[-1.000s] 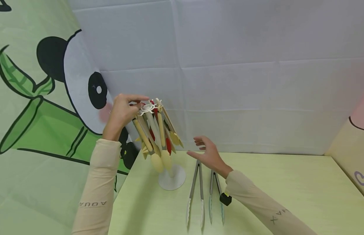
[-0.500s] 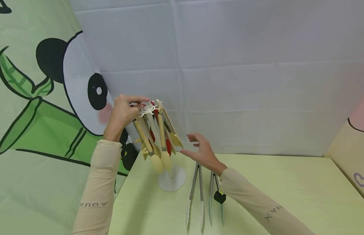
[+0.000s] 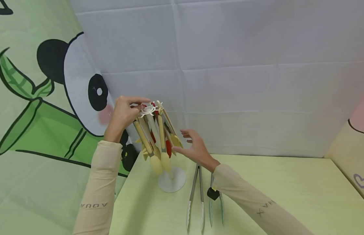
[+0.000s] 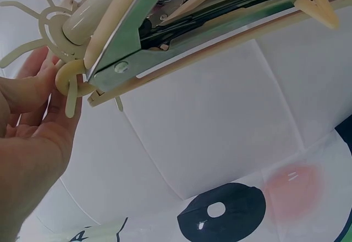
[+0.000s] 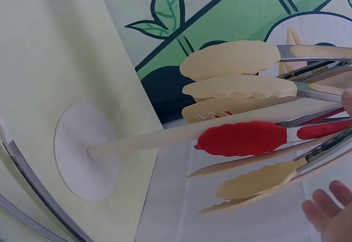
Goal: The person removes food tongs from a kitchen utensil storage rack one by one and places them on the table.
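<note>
A white utensil stand [image 3: 173,181] has a ring of hooks [image 3: 148,109] at its top, hung with several kitchen tongs. My left hand [image 3: 123,111] holds the hook ring by its left edge, thumb and fingers bent at the rim; in the left wrist view, its fingers [image 4: 36,85] lie beside a tan hanging loop. Most of the hung tongs [image 5: 231,60] have cream heads, while one pair of tongs [image 5: 242,138] is red. My right hand [image 3: 193,148], fingers spread and relaxed, is at the right side of the hanging tongs, with nothing in its grasp.
Two more tongs lie on the pale green table right of the base: a long pair with whitish tips [image 3: 189,209] and a shorter pair with teal tips [image 3: 210,212]. A white cloth wall [image 3: 243,98] stands behind, a panda-printed cloth [image 3: 73,107] at left.
My right hand has moved left, from above the lying tongs to beside the hanging ones. The left hand stays at the hook ring.
</note>
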A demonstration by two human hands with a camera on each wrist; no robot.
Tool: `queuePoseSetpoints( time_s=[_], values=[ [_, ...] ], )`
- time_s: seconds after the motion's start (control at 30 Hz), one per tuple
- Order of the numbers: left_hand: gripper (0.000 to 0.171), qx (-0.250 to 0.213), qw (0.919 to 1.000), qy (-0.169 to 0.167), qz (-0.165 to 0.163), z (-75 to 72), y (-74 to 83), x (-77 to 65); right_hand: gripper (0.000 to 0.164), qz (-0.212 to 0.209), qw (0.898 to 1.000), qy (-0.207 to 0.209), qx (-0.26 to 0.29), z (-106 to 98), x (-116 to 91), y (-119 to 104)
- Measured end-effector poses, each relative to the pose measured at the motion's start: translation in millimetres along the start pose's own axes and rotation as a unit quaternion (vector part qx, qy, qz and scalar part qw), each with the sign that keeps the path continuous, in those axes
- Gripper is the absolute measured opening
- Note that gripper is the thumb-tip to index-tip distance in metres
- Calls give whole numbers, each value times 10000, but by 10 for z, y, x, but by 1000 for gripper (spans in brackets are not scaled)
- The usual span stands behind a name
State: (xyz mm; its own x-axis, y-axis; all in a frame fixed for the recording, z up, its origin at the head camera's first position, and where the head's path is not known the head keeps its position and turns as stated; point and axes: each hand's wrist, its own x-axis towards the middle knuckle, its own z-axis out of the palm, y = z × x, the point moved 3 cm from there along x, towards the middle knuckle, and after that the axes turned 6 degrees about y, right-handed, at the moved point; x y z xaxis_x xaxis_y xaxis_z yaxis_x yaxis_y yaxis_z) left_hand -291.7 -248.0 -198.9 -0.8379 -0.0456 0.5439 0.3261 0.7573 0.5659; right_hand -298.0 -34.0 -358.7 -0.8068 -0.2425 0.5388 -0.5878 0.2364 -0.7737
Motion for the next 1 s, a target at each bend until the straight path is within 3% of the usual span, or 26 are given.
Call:
queuePoseSetpoints(
  time_s=[0.27,0.53,0.7,1.0],
  values=[
    [35,-22,10000,-62,23,-4,-9,-7,66,-1,10000,11,50,86,45,-89],
    [33,-12,10000,-14,7,-43,-24,-23,63,-190,9980,-17,607,115,-5,-473],
    [33,-55,10000,-23,65,-46,-36,-25,69,-289,9983,45,504,259,52,-379],
    [35,-34,9999,23,99,-75,-86,-27,85,-31,10000,-29,75,470,124,-215]
  ],
)
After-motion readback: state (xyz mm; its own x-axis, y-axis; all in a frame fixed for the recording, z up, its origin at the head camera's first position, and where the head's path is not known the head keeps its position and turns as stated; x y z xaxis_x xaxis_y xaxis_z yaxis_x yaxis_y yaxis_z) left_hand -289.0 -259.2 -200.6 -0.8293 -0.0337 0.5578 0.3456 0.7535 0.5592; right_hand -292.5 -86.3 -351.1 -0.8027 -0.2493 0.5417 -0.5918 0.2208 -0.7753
